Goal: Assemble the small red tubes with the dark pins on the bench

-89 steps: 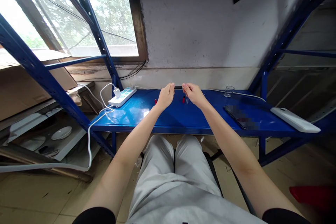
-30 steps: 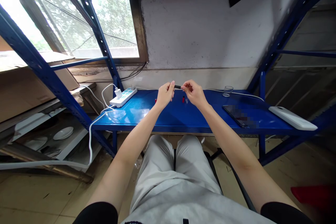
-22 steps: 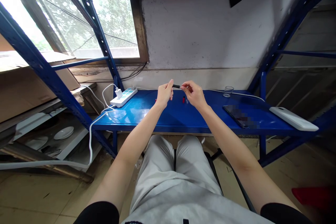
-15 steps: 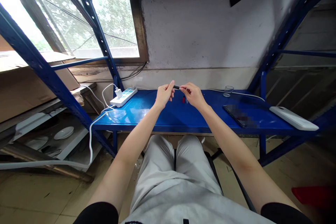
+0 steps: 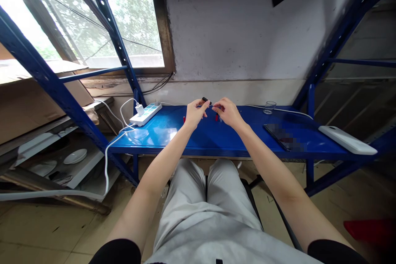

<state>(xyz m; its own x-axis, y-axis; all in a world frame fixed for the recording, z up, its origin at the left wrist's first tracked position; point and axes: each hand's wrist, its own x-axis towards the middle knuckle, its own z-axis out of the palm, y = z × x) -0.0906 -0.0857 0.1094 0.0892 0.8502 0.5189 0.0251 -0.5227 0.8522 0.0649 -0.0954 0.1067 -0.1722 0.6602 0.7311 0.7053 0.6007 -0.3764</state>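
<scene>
My left hand (image 5: 196, 113) pinches a small black cylinder (image 5: 206, 99) between thumb and fingers, tilted with its right end lower. It is too small in view to tell its exact kind. Just to the right, my right hand (image 5: 227, 110) has thumb and fingertips pressed together near that lower end; anything in the pinch is too small to make out. Below the right fingers, a small red piece (image 5: 216, 118) and a clear piece (image 5: 220, 119) are on the blue table (image 5: 198, 138). Another red piece (image 5: 184, 119) shows beside my left wrist.
At the table's left end lies a white power strip (image 5: 147, 114) with a plug (image 5: 140, 109) and cable. Toward the right are a clear glass (image 5: 269, 107), a dark phone (image 5: 276, 136) and a white slab-like device (image 5: 347, 140). Blue shelf posts (image 5: 116, 33) frame both sides.
The black cylinder has tilted in my left hand, and its end has come away from my right fingertips, leaving a small gap. The red piece by my left wrist now shows more.
</scene>
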